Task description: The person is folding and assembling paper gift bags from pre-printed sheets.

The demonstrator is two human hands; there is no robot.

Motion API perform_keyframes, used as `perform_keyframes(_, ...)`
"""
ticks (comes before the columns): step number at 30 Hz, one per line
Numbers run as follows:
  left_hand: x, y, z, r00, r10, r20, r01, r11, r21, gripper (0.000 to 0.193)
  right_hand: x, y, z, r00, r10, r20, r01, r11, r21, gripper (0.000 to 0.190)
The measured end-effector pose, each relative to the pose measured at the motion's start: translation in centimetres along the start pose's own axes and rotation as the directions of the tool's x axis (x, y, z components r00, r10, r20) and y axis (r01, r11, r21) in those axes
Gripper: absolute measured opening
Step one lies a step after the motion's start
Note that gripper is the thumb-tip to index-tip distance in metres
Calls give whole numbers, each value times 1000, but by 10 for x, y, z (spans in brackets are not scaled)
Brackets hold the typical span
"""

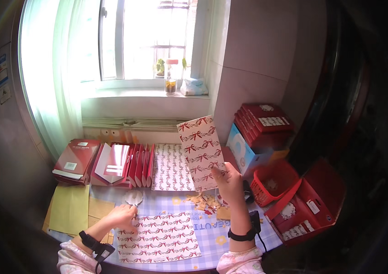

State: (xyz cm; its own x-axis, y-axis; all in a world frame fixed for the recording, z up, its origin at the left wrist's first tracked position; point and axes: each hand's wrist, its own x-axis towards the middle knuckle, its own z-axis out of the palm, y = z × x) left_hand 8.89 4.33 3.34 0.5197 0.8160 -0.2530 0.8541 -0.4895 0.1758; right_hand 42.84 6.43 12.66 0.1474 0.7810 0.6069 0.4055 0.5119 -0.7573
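My right hand (229, 181) holds up a tall white card (200, 154) printed with rows of red bows and green garlands, thumb across its lower right part. My left hand (122, 217) rests at the upper left corner of a wider sheet (159, 238) with the same print, which lies flat on the table. Its thumb and fingers are apart. Just beyond the left hand is a white scallop-edged paper label (133, 197). Behind the raised card, a further patterned sheet or stack (171, 167) lies partly hidden.
A checked tablecloth (211, 236) covers the table. Red folders (77, 157) and standing red wallets (141, 164) line the back left. Yellow paper (69, 209) lies left. Tan scraps (204, 202) lie near a red basket (260, 186), an open red box (310, 205) and stacked red packs (262, 123).
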Motion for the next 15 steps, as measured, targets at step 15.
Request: perform_keyframes(15,-26,-31,-54,991,-2,131,116,481,-869,13,4,14,-32,983,100,-155,-64,974,219,28)
